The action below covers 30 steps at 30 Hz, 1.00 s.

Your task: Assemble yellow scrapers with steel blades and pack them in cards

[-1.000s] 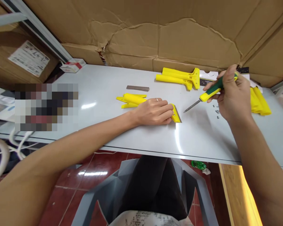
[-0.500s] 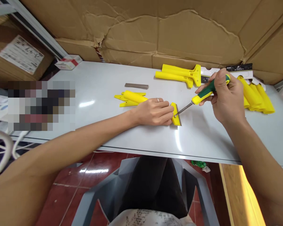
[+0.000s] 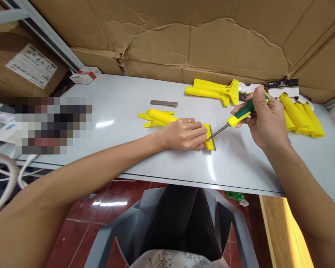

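My left hand is wrapped round a yellow scraper on the white table, its wide head with a thin metal blade edge sticking out to the right of my fingers. In my right hand is a green and yellow screwdriver, pointing down and left. Its tip meets the scraper head, near a small screw beside my left fingertips. Beyond my left wrist lie a yellow handle and flat yellow pieces. Grey metal blades rest farther back.
Yellow scraper handles lie at the back, with packaged yellow ones at the right. A small red and white box sits at the back left. Cardboard stands behind the table; a blurred patch covers the left end.
The camera view has shifted slightly. My right hand has tilted a little around the screwdriver, whose tip remains at the scraper head. My left hand keeps its hold.
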### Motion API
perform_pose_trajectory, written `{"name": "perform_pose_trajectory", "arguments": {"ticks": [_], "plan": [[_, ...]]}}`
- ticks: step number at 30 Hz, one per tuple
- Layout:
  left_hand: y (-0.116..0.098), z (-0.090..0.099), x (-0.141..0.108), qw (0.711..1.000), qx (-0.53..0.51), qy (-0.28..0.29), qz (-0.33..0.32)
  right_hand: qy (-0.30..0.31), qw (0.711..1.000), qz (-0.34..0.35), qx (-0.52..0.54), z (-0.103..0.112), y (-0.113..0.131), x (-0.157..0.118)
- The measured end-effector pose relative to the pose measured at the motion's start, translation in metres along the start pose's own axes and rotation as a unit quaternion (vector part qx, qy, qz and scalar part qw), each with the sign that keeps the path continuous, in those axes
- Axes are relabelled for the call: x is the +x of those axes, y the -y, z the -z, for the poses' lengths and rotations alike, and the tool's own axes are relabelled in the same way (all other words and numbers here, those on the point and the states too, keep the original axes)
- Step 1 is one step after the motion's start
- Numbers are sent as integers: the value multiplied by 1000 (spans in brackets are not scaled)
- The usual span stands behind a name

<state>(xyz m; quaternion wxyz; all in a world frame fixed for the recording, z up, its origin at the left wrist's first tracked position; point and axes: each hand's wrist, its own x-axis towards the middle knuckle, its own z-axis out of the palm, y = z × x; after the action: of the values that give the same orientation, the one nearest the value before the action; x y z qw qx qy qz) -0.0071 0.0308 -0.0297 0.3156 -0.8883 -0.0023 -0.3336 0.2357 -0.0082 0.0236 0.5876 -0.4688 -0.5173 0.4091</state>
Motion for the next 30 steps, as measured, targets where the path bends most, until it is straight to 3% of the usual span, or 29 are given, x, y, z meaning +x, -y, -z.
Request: {"name": "perform_pose_trajectory", "arguments": {"ticks": [4, 9, 16, 20, 26, 30], "plan": [[-1, -3, -5, 999, -30, 33, 15, -2, 998, -63, 0, 2, -4, 1], [-3, -9, -11, 989, -109, 51, 87, 3, 994, -105, -2, 6, -15, 7], [-1, -9, -8, 995, -41, -54, 75, -14, 990, -138, 4, 9, -24, 14], [1, -7, -5, 995, -27, -52, 82, -10, 991, -135, 5, 9, -26, 15], [1, -3, -5, 999, -14, -25, 42, -39, 988, -148, 21, 7, -27, 15], [1, -2, -6, 997, -15, -53, 57, -45, 984, -171, 32, 5, -27, 14]]}}
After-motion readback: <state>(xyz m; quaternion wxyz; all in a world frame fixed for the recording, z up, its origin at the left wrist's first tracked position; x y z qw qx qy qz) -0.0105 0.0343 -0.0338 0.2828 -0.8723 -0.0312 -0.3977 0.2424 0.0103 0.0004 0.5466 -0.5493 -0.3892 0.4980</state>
